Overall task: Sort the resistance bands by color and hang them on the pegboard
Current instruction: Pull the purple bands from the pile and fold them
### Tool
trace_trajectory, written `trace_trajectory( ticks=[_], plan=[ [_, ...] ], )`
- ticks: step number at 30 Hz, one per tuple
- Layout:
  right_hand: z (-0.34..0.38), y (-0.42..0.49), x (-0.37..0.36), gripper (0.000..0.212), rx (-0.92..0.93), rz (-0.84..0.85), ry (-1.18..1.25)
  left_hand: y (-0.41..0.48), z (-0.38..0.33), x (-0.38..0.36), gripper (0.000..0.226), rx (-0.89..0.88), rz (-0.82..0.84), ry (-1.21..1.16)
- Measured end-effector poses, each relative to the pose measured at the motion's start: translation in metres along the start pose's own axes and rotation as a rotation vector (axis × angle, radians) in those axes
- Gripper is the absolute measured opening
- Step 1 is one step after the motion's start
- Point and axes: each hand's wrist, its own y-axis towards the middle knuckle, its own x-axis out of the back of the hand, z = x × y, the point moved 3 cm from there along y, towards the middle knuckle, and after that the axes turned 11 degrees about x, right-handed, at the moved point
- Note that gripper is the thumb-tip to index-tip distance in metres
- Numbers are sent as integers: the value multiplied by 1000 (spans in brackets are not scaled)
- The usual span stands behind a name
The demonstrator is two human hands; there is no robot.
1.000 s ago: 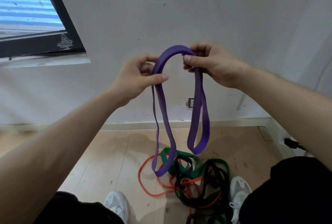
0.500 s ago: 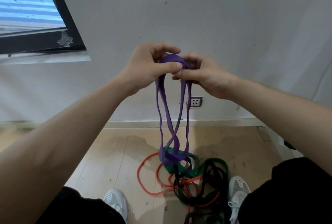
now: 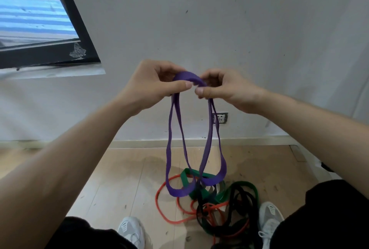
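Observation:
A purple resistance band (image 3: 171, 149) hangs folded in front of me in two long loops. Its top arches between my two hands. My left hand (image 3: 153, 87) pinches the band's top from the left, thumb on the near side. My right hand (image 3: 225, 89) pinches it from the right, the two thumbs almost touching. The loops' lower ends dangle just above a tangled pile on the floor: an orange band (image 3: 159, 207), a green band (image 3: 187, 179) and black bands (image 3: 239, 203). No pegboard is in view.
A white wall (image 3: 219, 19) stands ahead with a socket (image 3: 221, 118) low down. A dark-framed window (image 3: 79, 35) is at upper left. My two light sneakers (image 3: 131, 230) flank the pile on the wooden floor (image 3: 127, 179).
My hands first came together, then parted a little. The band's two hanging loops, bunched and twisted half a second ago, now hang spread apart side by side.

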Motion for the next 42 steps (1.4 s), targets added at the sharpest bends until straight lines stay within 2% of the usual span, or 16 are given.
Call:
trace_trajectory(
  ticks=[6, 14, 19, 26, 30, 33, 35, 38, 42],
  plan=[
    [-21, -9, -30, 43, -130, 154, -5, 1, -4, -4, 24, 14, -34, -44],
    [-29, -7, -40, 31, -175, 119, 107, 1, -9, 1, 25, 94, -103, -287],
    [-34, -7, -45, 33, -180, 125, 40, 2, -5, 11, 27, 136, -167, -478],
    [-38, -10, -36, 26, -158, 159, -78, -3, 20, 23, 25, 166, -139, -490],
    [-38, -11, -33, 21, -158, 178, -109, -6, 29, 29, 28, 135, -73, -346],
    [-36, -11, -27, 20, -159, 191, -134, -8, 43, 40, 33, 197, 51, -222],
    [-32, -11, -23, 21, -158, 232, -173, -10, 54, 42, 39, 245, 133, -34],
    [-29, -10, -21, 28, -163, 270, -197, -11, 62, 25, 44, 248, 236, 308],
    [-28, -9, -26, 44, -189, 302, -170, -13, 59, -15, 52, 170, 403, 420]
  ],
)
